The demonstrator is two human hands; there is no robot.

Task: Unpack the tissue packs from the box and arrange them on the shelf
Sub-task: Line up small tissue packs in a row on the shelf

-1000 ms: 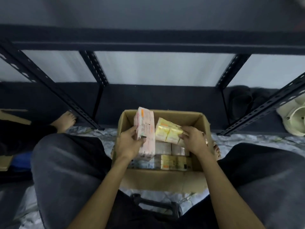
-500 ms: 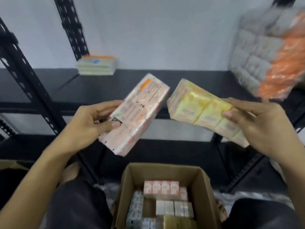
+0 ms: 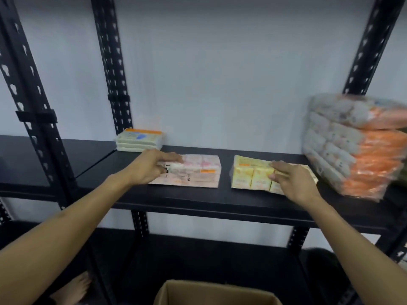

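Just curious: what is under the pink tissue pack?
The pink tissue pack lies flat on the black shelf, the left hand gripping its end. Nothing shows beneath it.

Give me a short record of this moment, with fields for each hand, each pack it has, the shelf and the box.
left hand: grips the pink pack
pink pack: lies flat on the shelf
right hand: fingers on the yellow pack, grip unclear
yellow pack: lies flat, right of the pink pack, apart from it
shelf: black, also holds a white pack stack and an orange bundle
box: open, below, contents hidden
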